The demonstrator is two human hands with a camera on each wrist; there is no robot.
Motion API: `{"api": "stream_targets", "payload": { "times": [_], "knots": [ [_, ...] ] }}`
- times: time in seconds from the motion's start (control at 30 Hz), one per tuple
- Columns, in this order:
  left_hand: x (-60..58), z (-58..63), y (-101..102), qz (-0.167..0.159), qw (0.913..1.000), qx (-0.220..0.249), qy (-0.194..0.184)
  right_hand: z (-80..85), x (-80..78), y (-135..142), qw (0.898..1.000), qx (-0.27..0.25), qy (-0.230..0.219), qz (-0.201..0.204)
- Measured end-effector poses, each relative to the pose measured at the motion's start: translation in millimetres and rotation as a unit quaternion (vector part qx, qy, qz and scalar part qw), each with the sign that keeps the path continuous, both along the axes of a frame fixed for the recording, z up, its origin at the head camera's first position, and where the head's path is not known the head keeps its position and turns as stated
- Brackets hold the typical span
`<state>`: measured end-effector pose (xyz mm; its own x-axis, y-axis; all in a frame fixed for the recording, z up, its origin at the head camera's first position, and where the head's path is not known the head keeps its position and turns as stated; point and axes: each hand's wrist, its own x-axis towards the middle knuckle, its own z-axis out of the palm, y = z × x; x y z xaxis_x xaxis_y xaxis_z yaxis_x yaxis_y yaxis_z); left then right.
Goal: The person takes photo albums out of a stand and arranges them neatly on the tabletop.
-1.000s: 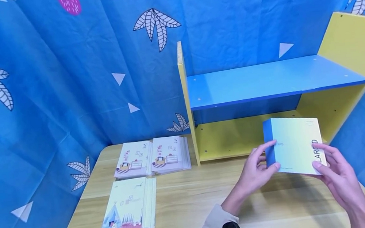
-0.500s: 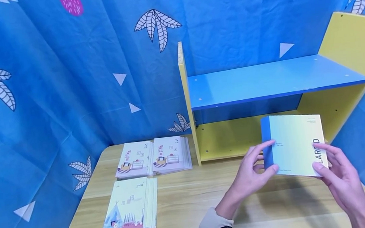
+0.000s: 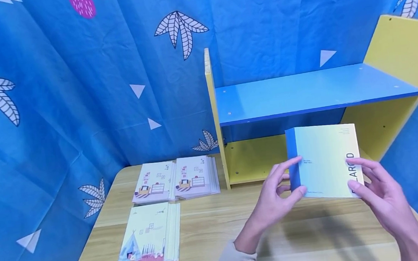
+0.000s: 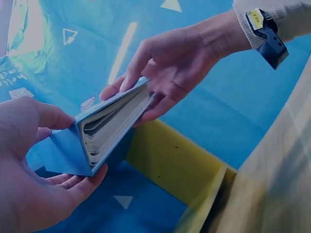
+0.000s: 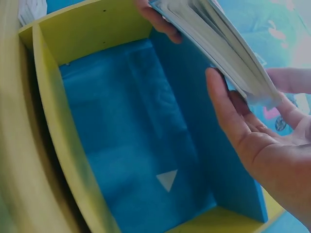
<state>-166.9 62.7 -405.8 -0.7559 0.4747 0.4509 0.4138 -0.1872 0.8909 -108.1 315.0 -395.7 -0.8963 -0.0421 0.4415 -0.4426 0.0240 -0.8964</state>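
Both hands hold up a thick book [image 3: 325,161] over the table, in front of the shelf. Its cover fades from pale blue to pale yellow with dark lettering at the right edge, and its spine is blue. My left hand [image 3: 270,198] grips the spine side, thumb and index finger on the cover. On the opposite edge, my right hand [image 3: 383,191] pinches the cover with thumb and index finger, its other fingers behind. In the left wrist view the book's pages [image 4: 109,124] show between the covers, slightly fanned.
A yellow and blue shelf unit [image 3: 315,91] stands at the back right of the wooden table [image 3: 218,230]. To the left lie several thin illustrated booklets: two stacks [image 3: 152,182] side by side at the back and another stack [image 3: 143,237] in front. A blue patterned curtain [image 3: 143,78] hangs behind.
The book has shifted a little left and up, tilting so its cover faces more squarely toward the head camera. Both hands have moved with it, keeping their grip. The booklets have stayed put.
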Motion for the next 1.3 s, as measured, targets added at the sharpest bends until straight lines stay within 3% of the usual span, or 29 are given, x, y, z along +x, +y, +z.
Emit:
{"api": "stream_targets", "payload": {
  "times": [0.13, 0.3, 0.53, 0.77, 0.93, 1.17, 1.3],
  "knots": [
    [-0.4, 4.6, -12.2, 0.004, 1.0, 0.005, -0.001, 12.0, -3.2, -4.9, 0.995, 0.088, -0.01, -0.039],
    [0.8, 9.2, -24.5, 0.02, 0.9998, 0.002, 0.007, 21.0, -10.0, -10.2, 0.99, 0.139, -0.016, -0.034],
    [0.2, 12.0, -36.3, 0.025, 0.9996, 0.007, 0.007, 27.8, -20.7, -15.2, 0.993, 0.117, 0.005, 0.021],
    [-0.4, 16.4, -49.4, 0.032, 0.9993, 0.011, 0.019, 37.2, -26.8, -23.9, 0.991, 0.132, 0.004, 0.037],
    [1.6, 20.0, -59.5, 0.046, 0.9987, 0.013, 0.019, 40.0, -31.3, -31.4, 0.991, 0.118, 0.011, 0.063],
    [0.4, 26.9, -70.5, 0.052, 0.9981, 0.02, 0.028, 42.3, -39.6, -41.5, 0.99, 0.093, 0.053, 0.092],
    [-0.6, 26.4, -75.8, 0.06, 0.9976, 0.013, 0.031, 42.6, -42.2, -48.8, 0.99, 0.082, 0.05, 0.103]
  ]
}}
